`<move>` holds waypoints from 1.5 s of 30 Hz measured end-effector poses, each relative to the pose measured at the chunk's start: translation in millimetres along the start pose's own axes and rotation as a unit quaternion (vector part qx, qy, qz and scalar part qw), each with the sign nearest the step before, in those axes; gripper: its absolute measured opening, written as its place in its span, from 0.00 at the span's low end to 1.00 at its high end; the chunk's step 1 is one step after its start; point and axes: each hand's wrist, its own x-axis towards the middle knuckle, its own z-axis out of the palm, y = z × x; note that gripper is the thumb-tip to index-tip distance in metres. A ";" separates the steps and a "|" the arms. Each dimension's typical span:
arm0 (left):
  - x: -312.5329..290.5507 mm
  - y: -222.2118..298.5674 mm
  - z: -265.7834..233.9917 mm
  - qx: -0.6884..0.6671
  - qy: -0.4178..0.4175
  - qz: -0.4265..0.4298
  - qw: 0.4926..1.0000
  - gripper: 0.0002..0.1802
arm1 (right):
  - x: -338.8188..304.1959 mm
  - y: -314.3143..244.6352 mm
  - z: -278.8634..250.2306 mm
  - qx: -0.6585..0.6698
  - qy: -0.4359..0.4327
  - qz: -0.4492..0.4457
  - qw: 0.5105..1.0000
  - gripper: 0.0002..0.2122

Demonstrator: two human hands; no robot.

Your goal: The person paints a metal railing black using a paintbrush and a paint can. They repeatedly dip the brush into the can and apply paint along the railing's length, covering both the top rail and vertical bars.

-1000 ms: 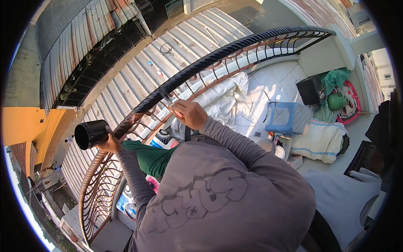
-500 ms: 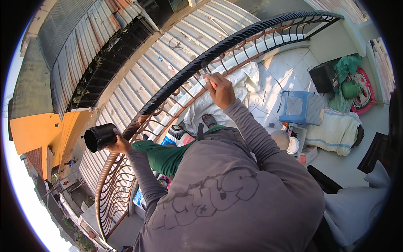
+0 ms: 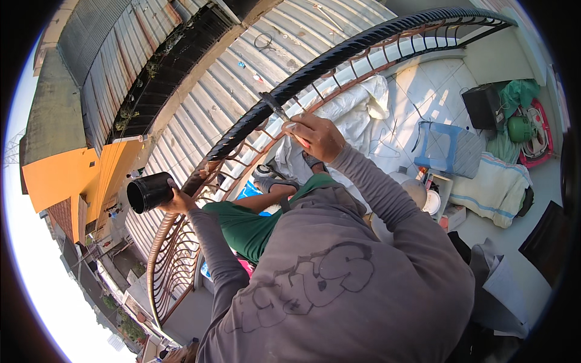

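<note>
My right hand [image 3: 316, 135] grips a paintbrush [image 3: 277, 109], its dark bristles against the top rail of a curved metal railing [image 3: 327, 60]. The twisted rail is glossy black from about the middle to the far right. Toward the lower left the railing is brown. My left hand [image 3: 175, 198] is closed around a black cylindrical can [image 3: 149, 192], tilted with its dark round end to the left. The can is beside the brown part of the rail, on its outer side. What it contains cannot be seen.
White sheeting [image 3: 357, 109] lies on the balcony tiles [image 3: 417, 97] along the railing's foot. To the right are a blue step stool [image 3: 445, 147], a white woven sack [image 3: 493, 187], a black box [image 3: 479, 107] and a green round object [image 3: 520, 129]. Beyond the railing lies a corrugated roof [image 3: 206, 103].
My right hand has drawn back slightly toward me, and the brush now shows plainly on the rail. A foot has shifted left near the railing. The left hand still holds the can.
</note>
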 end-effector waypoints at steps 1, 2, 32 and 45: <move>-0.7 0.9 1.1 0.007 0.015 -0.006 1.000 0.51 | 3.7 3.5 0.9 -0.015 -0.037 0.037 0.999 0.16; -0.2 1.9 2.4 -0.023 0.008 0.012 1.000 0.50 | 4.6 12.0 -8.5 -0.018 -0.026 0.006 0.999 0.14; -21.9 -15.8 4.7 -0.188 -0.018 -0.031 0.981 0.39 | -14.1 -6.5 -51.9 -0.105 -0.010 0.200 0.974 0.08; -24.7 -5.8 -24.4 -0.206 -0.020 -0.036 0.978 0.33 | 86.0 5.7 -58.5 -0.143 -0.100 0.167 0.970 0.17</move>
